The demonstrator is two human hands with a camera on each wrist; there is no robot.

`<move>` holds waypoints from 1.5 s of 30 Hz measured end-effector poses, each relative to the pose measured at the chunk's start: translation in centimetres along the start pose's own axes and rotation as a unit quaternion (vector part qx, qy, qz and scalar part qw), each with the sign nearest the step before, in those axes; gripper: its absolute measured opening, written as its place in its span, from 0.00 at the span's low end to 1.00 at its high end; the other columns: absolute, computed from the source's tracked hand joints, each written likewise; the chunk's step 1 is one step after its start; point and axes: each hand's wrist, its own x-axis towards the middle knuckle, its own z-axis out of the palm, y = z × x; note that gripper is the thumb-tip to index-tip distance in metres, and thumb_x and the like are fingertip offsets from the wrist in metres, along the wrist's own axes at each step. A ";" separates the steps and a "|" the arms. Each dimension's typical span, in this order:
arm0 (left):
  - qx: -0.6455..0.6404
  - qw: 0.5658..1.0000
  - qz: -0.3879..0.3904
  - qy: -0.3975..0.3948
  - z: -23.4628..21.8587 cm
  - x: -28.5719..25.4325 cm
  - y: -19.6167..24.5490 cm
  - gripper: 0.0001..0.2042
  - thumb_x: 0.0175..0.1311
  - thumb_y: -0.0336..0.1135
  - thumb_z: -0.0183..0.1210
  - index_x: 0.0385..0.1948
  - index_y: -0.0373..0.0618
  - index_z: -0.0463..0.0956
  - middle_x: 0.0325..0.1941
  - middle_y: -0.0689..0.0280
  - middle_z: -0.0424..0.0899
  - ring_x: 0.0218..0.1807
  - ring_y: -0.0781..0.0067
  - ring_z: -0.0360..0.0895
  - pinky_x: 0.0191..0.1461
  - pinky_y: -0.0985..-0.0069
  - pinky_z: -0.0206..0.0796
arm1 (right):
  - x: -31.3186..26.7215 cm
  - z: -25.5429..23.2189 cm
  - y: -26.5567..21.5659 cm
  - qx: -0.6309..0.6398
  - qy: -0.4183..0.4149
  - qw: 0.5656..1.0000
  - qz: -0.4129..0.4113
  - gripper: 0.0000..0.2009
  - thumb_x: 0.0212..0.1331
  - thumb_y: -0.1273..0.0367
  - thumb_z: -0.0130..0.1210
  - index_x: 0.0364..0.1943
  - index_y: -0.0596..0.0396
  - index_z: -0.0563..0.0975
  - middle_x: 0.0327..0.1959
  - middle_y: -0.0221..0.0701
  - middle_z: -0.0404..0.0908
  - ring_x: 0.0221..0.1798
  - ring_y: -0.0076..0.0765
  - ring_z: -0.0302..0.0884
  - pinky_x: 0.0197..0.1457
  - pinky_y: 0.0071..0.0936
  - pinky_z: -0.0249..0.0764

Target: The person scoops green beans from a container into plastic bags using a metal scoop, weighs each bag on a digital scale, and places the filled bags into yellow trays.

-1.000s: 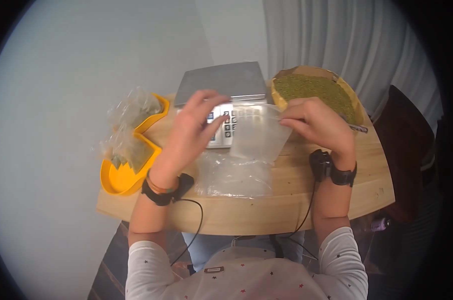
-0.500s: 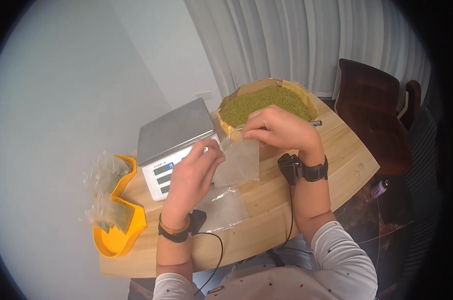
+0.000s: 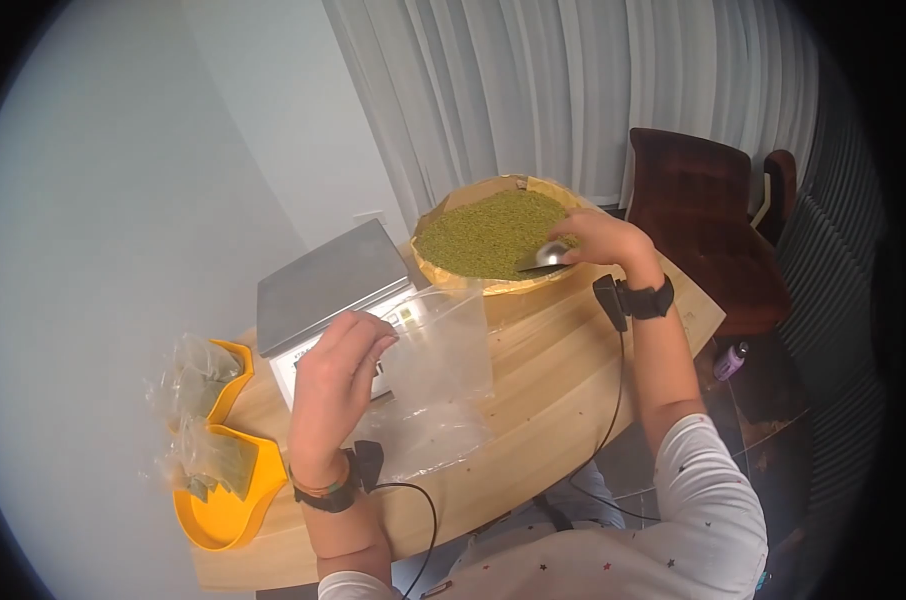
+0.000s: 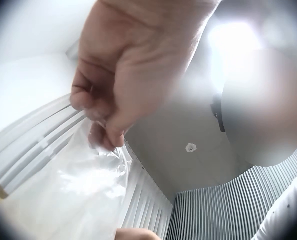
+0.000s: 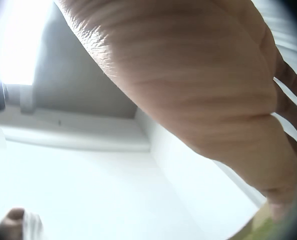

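Observation:
In the head view my left hand [image 3: 335, 385] pinches the upper edge of a clear plastic bag [image 3: 438, 345], which hangs in front of the scale. The left wrist view shows the thumb and fingertips on the crumpled edge of this bag [image 4: 73, 185]. My right hand [image 3: 613, 243] is at the right side of a paper-lined bowl [image 3: 443, 278] heaped with small green grains [image 3: 488, 232]. Its fingers hold a shiny metal scoop [image 3: 548, 257] by the handle end, which the hand hides. The scoop's head lies against the grains.
A digital scale [image 3: 333, 285] with a flat grey plate stands left of the bowl. More clear bags [image 3: 423, 445] lie flat near the table's front. Two yellow trays [image 3: 218, 520] at the left hold filled bags [image 3: 213, 455]. A brown chair [image 3: 693, 200] stands beyond the table's right edge.
My right hand has let go of the bag and moved right to the scoop in the bowl. The left hand keeps the bag. The head view has turned toward the right.

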 end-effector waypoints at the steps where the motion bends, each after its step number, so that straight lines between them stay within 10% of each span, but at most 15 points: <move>1: 0.006 1.000 -0.004 -0.009 -0.2 -0.1 0.0 0.03 0.60 0.21 0.62 0.33 0.35 0.78 0.34 0.59 0.80 0.34 0.60 0.77 0.38 0.72 0.70 | -0.1 -0.1 0.2 -0.070 -0.053 0.994 0.070 0.18 0.53 0.72 0.66 0.50 0.53 0.82 0.45 0.39 0.85 0.50 0.48 0.82 0.52 0.37 0.77; 12: 0.044 0.998 -0.012 -0.048 0.0 -0.7 0.2 0.04 0.64 0.30 0.62 0.35 0.41 0.79 0.32 0.59 0.76 0.32 0.54 0.76 0.36 0.65 0.69 | 0.7 1.3 3.9 -0.326 -0.031 0.941 0.086 0.11 0.50 0.78 0.59 0.39 0.60 0.84 0.43 0.43 0.85 0.48 0.52 0.84 0.46 0.42 0.79; 22: 0.062 0.992 -0.047 -0.095 0.9 -2.1 -1.7 0.05 0.66 0.33 0.60 0.36 0.42 0.79 0.32 0.57 0.76 0.34 0.51 0.77 0.36 0.61 0.69 | 2.8 -0.6 3.9 -0.122 -0.117 0.967 0.191 0.13 0.59 0.70 0.57 0.48 0.56 0.83 0.44 0.47 0.85 0.48 0.56 0.83 0.50 0.45 0.77; 31: 0.041 0.994 -0.045 -0.094 1.2 -2.5 -1.9 0.04 0.65 0.29 0.62 0.34 0.39 0.79 0.28 0.60 0.74 0.27 0.60 0.72 0.33 0.69 0.65 | 6.0 7.2 3.5 -0.101 -0.038 0.964 0.244 0.13 0.57 0.74 0.54 0.44 0.61 0.83 0.47 0.49 0.84 0.53 0.55 0.82 0.54 0.44 0.78; 45: 0.035 0.984 -0.062 -0.164 0.9 -2.6 -3.8 0.08 0.71 0.36 0.55 0.40 0.40 0.74 0.38 0.54 0.73 0.42 0.49 0.74 0.44 0.59 0.67 | 3.2 8.9 9.7 0.056 0.117 0.975 0.181 0.10 0.65 0.66 0.57 0.46 0.56 0.80 0.42 0.47 0.84 0.49 0.56 0.80 0.50 0.43 0.73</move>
